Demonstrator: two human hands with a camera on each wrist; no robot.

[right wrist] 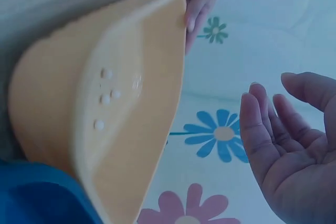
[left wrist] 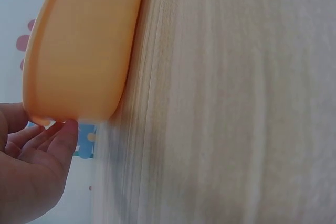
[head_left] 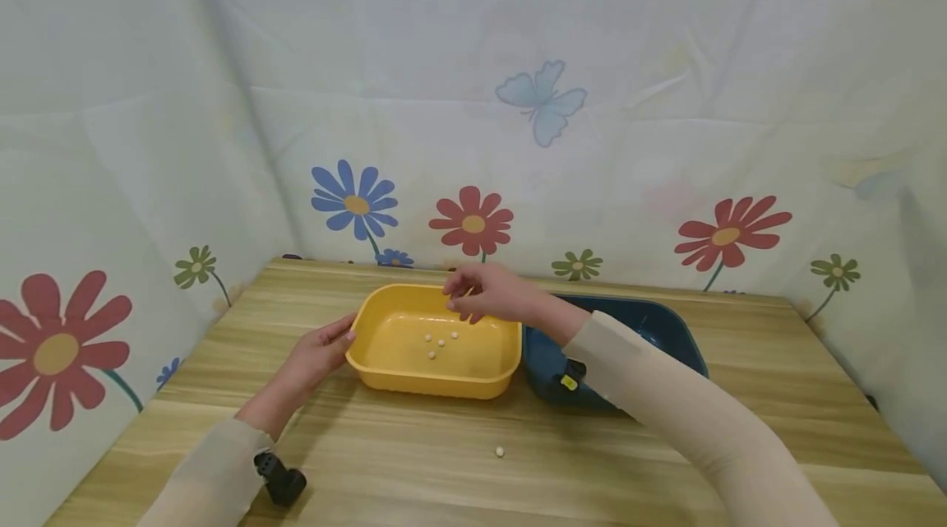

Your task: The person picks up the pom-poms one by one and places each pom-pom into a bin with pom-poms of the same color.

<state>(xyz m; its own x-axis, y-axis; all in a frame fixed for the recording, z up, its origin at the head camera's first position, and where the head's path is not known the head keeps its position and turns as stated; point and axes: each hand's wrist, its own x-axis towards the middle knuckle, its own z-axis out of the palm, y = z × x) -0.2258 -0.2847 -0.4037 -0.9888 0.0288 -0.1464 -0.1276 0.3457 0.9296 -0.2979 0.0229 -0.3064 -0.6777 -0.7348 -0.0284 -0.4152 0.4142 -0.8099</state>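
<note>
My left hand (head_left: 320, 358) is at the left end of a yellow plastic basin (head_left: 436, 387), its thumb and fingers pinching the rim. Several small white round pellets (head_left: 441, 343) lie loose on the basin's floor. Over the basin's back right side hovers my right hand (head_left: 484, 294). Its fingers are loosely bent, and the right wrist view shows nothing between the fingertips (right wrist: 287, 76). A dark blue basin (head_left: 666, 338) stands against the yellow one on the right, partly hidden under my right forearm.
One more white pellet (head_left: 499, 451) lies on the wooden table (head_left: 399, 469), in front of the yellow basin. Behind the table hangs a pale cloth (head_left: 414, 132) printed with flowers and butterflies, with more of it on both sides.
</note>
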